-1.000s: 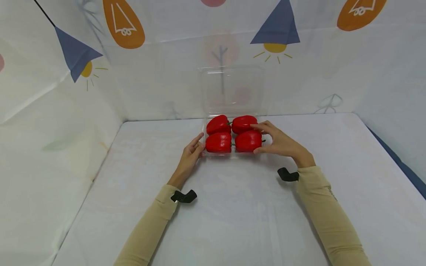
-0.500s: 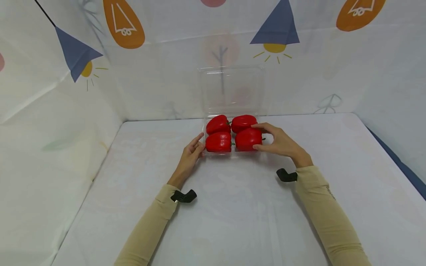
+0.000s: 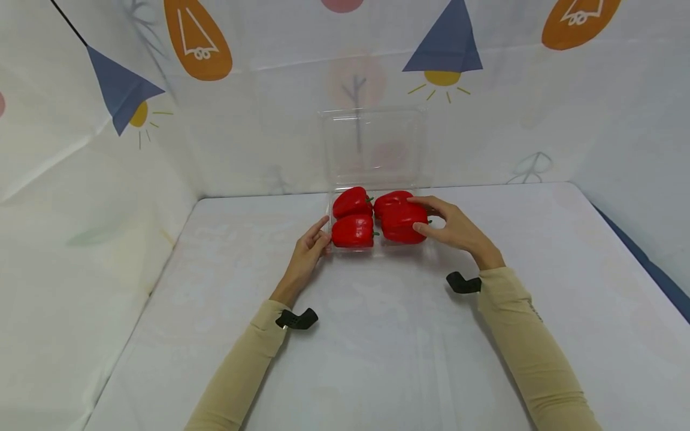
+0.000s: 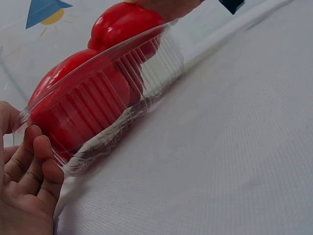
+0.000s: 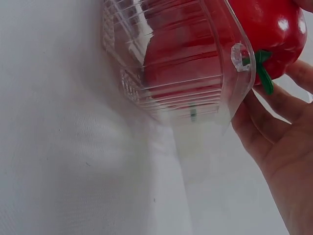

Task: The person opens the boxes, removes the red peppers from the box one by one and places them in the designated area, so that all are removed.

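Note:
A clear plastic clamshell container [image 4: 98, 98] stands at the back of the table, its lid [image 3: 372, 146] raised against the wall sheet. My left hand [image 3: 306, 260] holds its left front corner, fingertips against the outer wall. My right hand [image 3: 455, 227] grips the front right red bell pepper [image 3: 401, 222] from its stem end, thumb in front and fingers behind. That bell pepper sits above the container's rim, its green stem [image 5: 264, 73] pointing right. Three other red bell peppers lie inside: one front left [image 3: 353, 231], one back left [image 3: 350, 202], one back right [image 3: 389, 199], partly hidden.
The white-covered table [image 3: 356, 347] spreads out in front of the container. A printed sheet [image 3: 259, 120] hangs right behind it, close to the raised lid. Black wrist mounts [image 3: 297, 318] stick out from both sleeves.
My right hand has raised the front right bell pepper and shifted it slightly back, so it now overlaps the one behind. My left hand stays at the container's corner.

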`<state>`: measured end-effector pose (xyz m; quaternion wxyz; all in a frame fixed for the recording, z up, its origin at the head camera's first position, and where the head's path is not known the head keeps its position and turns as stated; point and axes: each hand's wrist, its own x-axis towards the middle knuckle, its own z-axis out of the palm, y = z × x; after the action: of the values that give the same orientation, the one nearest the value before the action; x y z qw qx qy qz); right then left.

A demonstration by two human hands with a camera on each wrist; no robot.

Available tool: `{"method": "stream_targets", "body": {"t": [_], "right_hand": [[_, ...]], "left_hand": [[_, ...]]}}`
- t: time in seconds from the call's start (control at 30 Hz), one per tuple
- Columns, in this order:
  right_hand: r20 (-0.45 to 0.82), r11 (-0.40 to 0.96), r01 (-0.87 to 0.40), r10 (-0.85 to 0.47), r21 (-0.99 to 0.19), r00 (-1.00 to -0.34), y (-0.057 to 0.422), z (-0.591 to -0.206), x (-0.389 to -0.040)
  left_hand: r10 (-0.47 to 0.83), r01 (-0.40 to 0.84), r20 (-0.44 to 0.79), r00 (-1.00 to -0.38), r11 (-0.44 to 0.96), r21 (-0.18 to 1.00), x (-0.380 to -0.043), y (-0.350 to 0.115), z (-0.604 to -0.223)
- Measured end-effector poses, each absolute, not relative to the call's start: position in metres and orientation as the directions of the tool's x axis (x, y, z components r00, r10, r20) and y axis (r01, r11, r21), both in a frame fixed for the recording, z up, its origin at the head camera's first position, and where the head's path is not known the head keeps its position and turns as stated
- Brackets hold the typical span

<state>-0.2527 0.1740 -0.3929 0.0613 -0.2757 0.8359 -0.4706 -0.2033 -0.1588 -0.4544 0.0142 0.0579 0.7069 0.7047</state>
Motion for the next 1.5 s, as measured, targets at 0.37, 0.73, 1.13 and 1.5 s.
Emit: {"method": "stream_targets", "body": {"t": [0.37,0.73,1.13,1.5], "right_hand": [[0.136,0.412,-0.399,-0.537,-0.819,-0.832,0.167,-0.365,-0.236],[0.211,0.356,-0.448,-0.539,-0.820,-0.815,0.185,-0.390,-0.258],[0.242,0.367,-0.452,-0.494,-0.813,-0.835,0.196,-0.382,-0.258],[0.296,0.352,-0.492,-0.483,-0.796,-0.824,0.196,-0.351,-0.240]], "left_hand": [[0.125,0.037,0.038,-0.991,-0.014,0.999,-0.200,-0.159,-0.444],[0.124,0.043,0.042,-0.991,0.006,0.999,-0.193,-0.157,-0.431],[0.132,0.048,0.048,-0.990,-0.004,0.999,-0.193,-0.157,-0.434],[0.098,0.087,0.087,-0.991,-0.012,0.996,-0.202,-0.159,-0.457]]}}
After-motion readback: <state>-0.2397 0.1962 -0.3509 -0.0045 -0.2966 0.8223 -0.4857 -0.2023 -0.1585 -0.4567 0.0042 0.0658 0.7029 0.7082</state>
